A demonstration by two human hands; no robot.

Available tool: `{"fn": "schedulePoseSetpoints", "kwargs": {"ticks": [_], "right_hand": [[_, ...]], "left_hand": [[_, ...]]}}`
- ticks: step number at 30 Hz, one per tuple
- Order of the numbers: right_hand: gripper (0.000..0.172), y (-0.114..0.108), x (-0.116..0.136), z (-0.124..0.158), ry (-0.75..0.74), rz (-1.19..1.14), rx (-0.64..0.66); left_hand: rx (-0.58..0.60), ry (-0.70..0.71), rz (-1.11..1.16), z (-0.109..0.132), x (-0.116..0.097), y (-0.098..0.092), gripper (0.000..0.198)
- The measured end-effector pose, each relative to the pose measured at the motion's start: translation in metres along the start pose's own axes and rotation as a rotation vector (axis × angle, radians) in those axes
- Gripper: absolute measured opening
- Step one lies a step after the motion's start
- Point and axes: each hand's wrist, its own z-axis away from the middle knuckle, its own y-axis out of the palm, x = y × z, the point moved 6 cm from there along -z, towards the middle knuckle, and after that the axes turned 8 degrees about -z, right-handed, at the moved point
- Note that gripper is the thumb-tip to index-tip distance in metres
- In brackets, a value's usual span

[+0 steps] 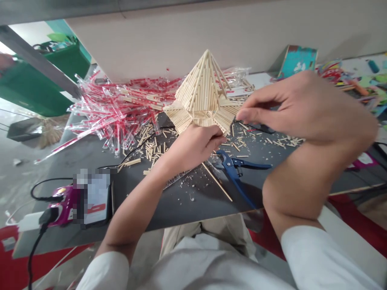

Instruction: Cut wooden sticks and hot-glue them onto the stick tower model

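Note:
A model built of thin wooden sticks (pixel 198 90) stands in front of me, with a pointed roof above a flared, many-sided base. My left hand (pixel 201 143) is closed at the front edge of that base and grips it; the fingertips are partly hidden. To the right of the model, my right hand (pixel 299 108) is raised with thumb and forefinger pinched together, close to the base's right side. Whatever lies in that pinch is too small to make out. Blue-handled cutters (pixel 234 171) lie on the table below the hands, beside a loose stick (pixel 217 182).
Red-and-clear plastic wrappers (pixel 121 106) are heaped at the table's back left. Short cut stick pieces (pixel 151 149) are scattered around the model. A purple power strip (pixel 65 205) with plugs sits by a phone-like device (pixel 98 197). A teal box (pixel 298 60) stands at back right.

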Motion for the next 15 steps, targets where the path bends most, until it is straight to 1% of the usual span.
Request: {"fn": "schedulePoseSetpoints", "kwargs": {"ticks": [3,5,7,9,11,13,15], "right_hand": [[0.03,-0.015,-0.035,0.007,0.183,0.188,-0.068],[0.025,-0.022,-0.06,0.014,0.337,0.32,-0.078],[0.025,-0.03,-0.071,0.019,0.396,0.408,-0.14],[0.03,-0.034,-0.067,0.02,0.357,0.336,-0.235],[0.029,-0.031,-0.055,0.016,0.253,0.166,-0.307],[0.027,-0.022,-0.043,0.006,0.139,-0.009,-0.299],[0.026,-0.007,-0.036,-0.007,0.042,-0.175,-0.234]], "left_hand": [[-0.01,-0.055,0.094,-0.003,0.009,0.003,0.025],[-0.028,-0.127,0.215,-0.005,0.017,0.007,0.022],[-0.053,-0.214,0.335,-0.007,0.025,0.015,0.02],[-0.099,-0.297,0.424,-0.008,0.031,0.022,0.02],[-0.162,-0.362,0.483,-0.008,0.034,0.028,0.022],[-0.208,-0.4,0.524,-0.009,0.034,0.033,0.025],[-0.226,-0.409,0.54,-0.009,0.031,0.035,0.029]]}}
